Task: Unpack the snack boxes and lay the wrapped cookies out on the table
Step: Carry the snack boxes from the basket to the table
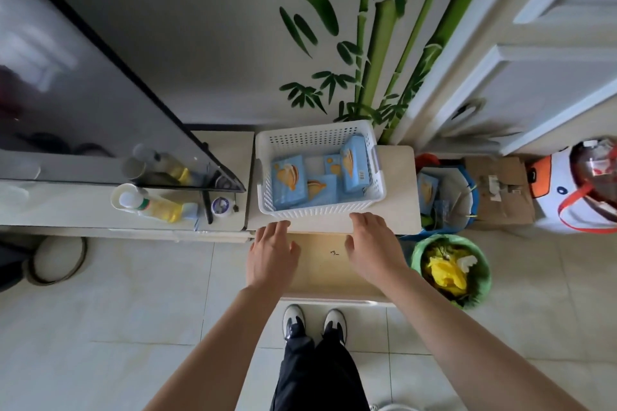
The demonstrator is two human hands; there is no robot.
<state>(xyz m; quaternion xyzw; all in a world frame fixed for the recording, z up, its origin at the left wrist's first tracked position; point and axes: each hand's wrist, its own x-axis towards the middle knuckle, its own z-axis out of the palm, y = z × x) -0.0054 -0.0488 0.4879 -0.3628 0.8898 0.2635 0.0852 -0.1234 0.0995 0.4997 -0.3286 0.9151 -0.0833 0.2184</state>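
Just short of a white basket [320,207] of blue snack boxes [289,182], left hand [272,252] and right hand [375,248] hover empty, fingers straight, over the surface [397,177].

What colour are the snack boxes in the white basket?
Light blue, with an orange-yellow cookie picture; the snack boxes show best in the head view.

Desk [397,203]: small, pale top with rounded corners, set against the wall beside a door frame. On it, one white perforated plastic basket [320,207], touching the desktop and filling most of its left and middle; bare surface shows along the right side and the near edge. Adjoining on the left, a second pale counter [230,150] carrying a yellow bottle [160,208] lying on its side and a small round tub [221,206].
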